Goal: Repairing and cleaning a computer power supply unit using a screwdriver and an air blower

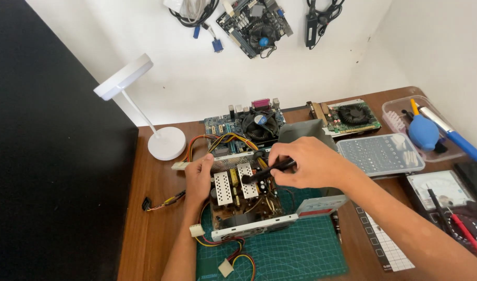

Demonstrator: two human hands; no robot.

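Fingers of the right hand (306,164) are pinched around a black-handled tool (270,170), whose dark tip points down-left onto the innards of an opened power supply unit (246,200). The left hand (199,177) rests against that unit's left wall, fingers curled over the edge beside the silver heat sinks (233,184); whether it truly grips the casing cannot be told. The two hands sit apart, the heat sinks between them.

The unit lies on a green cutting mat (290,252) on the wooden desk (150,208), its yellow, red and black cable bundles (233,257) trailing off the front and left with white connectors. Just behind it lies a motherboard (243,127) with a round cooler fan, and to the right of that a graphics card (350,117). A clear case of screwdriver bits (381,153) sits near the right forearm, with a blue air blower (423,132) in a tray beyond it and an analogue multimeter (447,190) with red and black probes at the desk's right edge. A white desk lamp (160,138) stands at left.
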